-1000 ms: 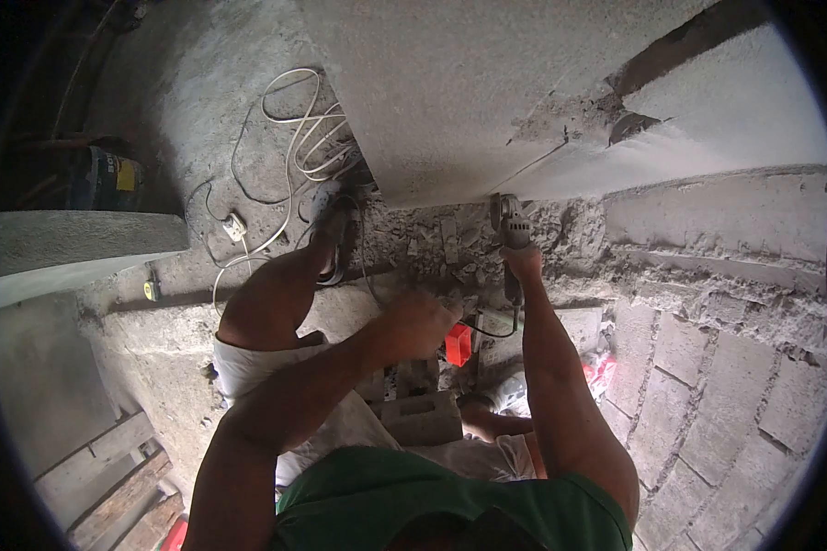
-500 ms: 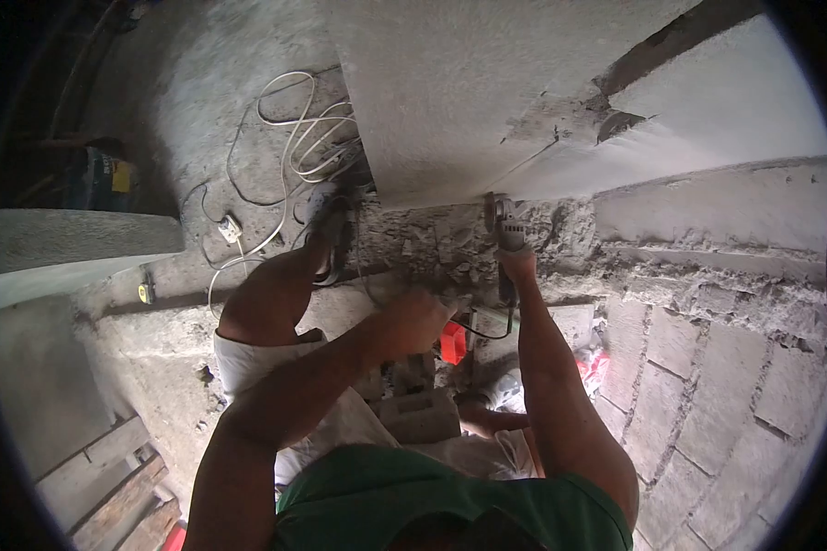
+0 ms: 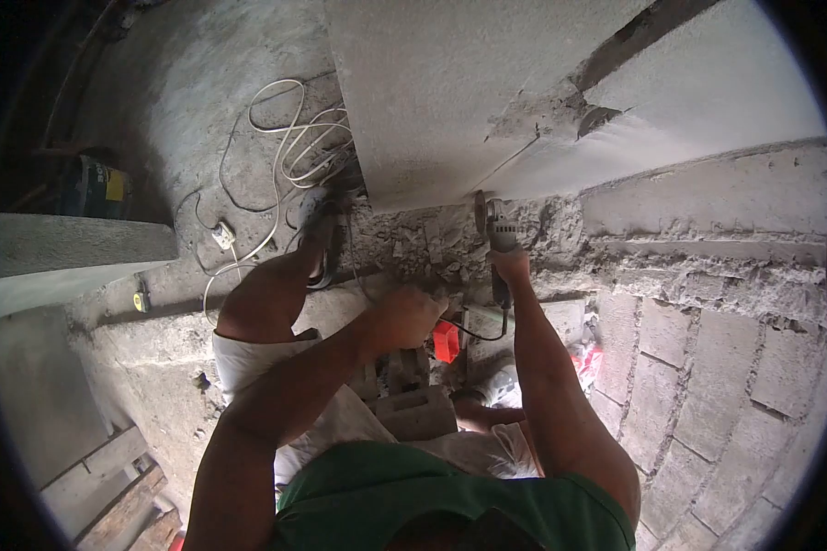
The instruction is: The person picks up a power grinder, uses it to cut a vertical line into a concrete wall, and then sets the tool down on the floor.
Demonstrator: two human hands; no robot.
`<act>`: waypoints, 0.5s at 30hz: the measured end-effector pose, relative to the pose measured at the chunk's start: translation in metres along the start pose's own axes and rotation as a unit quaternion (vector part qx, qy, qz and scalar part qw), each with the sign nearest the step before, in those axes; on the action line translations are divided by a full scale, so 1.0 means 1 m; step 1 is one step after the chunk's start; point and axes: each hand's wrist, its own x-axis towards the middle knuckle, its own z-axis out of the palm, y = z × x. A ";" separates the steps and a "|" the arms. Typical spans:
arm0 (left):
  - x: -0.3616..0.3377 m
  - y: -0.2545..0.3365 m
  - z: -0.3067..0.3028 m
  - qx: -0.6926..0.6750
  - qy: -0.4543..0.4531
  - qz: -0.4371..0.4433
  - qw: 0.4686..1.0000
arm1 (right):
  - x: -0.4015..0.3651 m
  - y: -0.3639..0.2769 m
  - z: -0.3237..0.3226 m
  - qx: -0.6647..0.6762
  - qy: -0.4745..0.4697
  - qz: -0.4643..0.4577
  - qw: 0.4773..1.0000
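My right hand (image 3: 510, 264) is wrapped round the body of an angle grinder (image 3: 503, 234). Its disc (image 3: 480, 213) stands at the bottom edge of the grey plastered wall (image 3: 450, 119), above broken rubble. From the grinder's rear end a black power cord (image 3: 487, 337) loops back to my left hand (image 3: 409, 315). That hand is closed, with the cord entering on one side and running on toward my foot on the other. Just beside it is a red plastic box (image 3: 446, 342).
A white extension cable (image 3: 280, 184) lies coiled on the concrete floor, with a socket block (image 3: 223, 236). A yellow tape measure (image 3: 141, 300) rests on the left. Below me are a concrete block (image 3: 418, 415) and a block wall (image 3: 689, 404). A dark case (image 3: 101, 188) stands far left.
The view has shifted slightly, so the wall and floor sit a little further left. Both hands keep their holds, and the grinder stays at the wall's bottom edge.
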 end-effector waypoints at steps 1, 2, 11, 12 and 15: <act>0.001 -0.002 0.002 0.000 0.000 0.000 1.000 | -0.002 -0.005 -0.003 -0.008 -0.007 0.014 1.000; 0.001 -0.002 0.003 0.003 0.003 0.008 1.000 | 0.000 -0.003 -0.001 -0.008 -0.007 0.014 1.000; 0.000 0.000 -0.005 0.016 -0.030 -0.001 0.999 | -0.006 -0.028 -0.019 -0.009 -0.059 0.015 0.998; 0.000 0.000 -0.004 0.018 -0.031 0.005 0.999 | -0.005 -0.028 -0.018 -0.021 -0.057 0.012 0.998; 0.001 -0.001 -0.003 0.022 -0.028 0.004 0.999 | -0.002 -0.027 -0.015 -0.037 -0.051 0.010 0.998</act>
